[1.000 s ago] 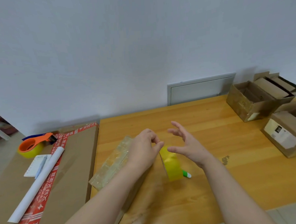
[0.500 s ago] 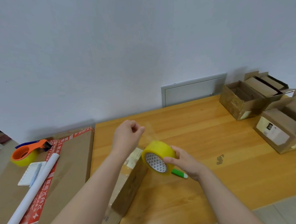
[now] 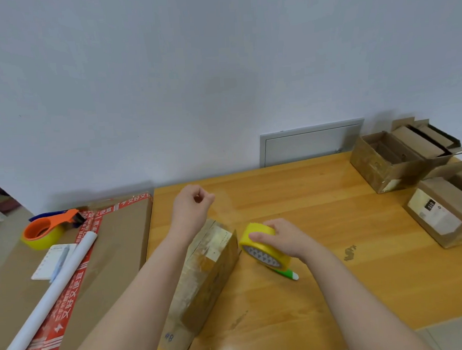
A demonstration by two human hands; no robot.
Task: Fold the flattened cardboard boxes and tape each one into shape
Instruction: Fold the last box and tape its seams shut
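The right hand (image 3: pixel 284 239) is clamped over the top of a yellow tape roll (image 3: pixel 264 246), which stands on edge on the wooden surface (image 3: pixel 324 290), while the left hand (image 3: pixel 192 206) is raised ahead of it with fingertips pinched together, apparently on the free end of clear tape; a faint sheen between the two hands suggests a drawn-out strip, though it is too thin to be sure. Directly under the left forearm, just left of the roll, lies the cardboard box (image 3: pixel 208 267), already folded into a slim block with shiny tape across its top, so its shaping looks done and the taping appears partly under way. A green-capped item (image 3: pixel 287 273) pokes out from beneath the roll, nearer the person. Far to the right of the right hand stand several open boxes (image 3: pixel 390 163), which seem to be earlier finished work, though whether they are taped cannot be told. Well left of the left hand, a large flat carton (image 3: pixel 116 250) carries an orange tape dispenser (image 3: pixel 44 232), a white paper roll (image 3: pixel 54 293) and a notepad (image 3: pixel 53 260). What remains, by my reading, is laying and cutting this strip.
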